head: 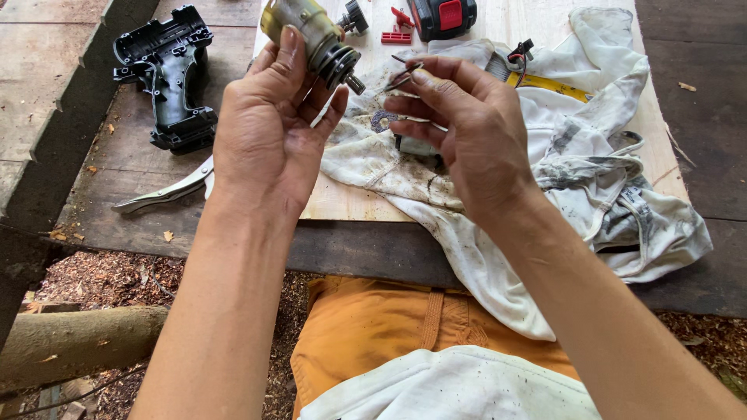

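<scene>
My left hand is shut on a small electric motor, a yellowish cylinder with a dark front end and a short metal shaft pointing right. My right hand pinches a thin metal tool, its tip close to the motor's shaft. Below my right fingers a small grey toothed ring lies on a stained white cloth. Both hands hover above the cloth and a pale plywood board.
A black power-tool housing half lies at the upper left on dark planks. Metal locking pliers rest left of the board. A red-and-black battery pack, a red clip and a yellow-handled tool sit at the back.
</scene>
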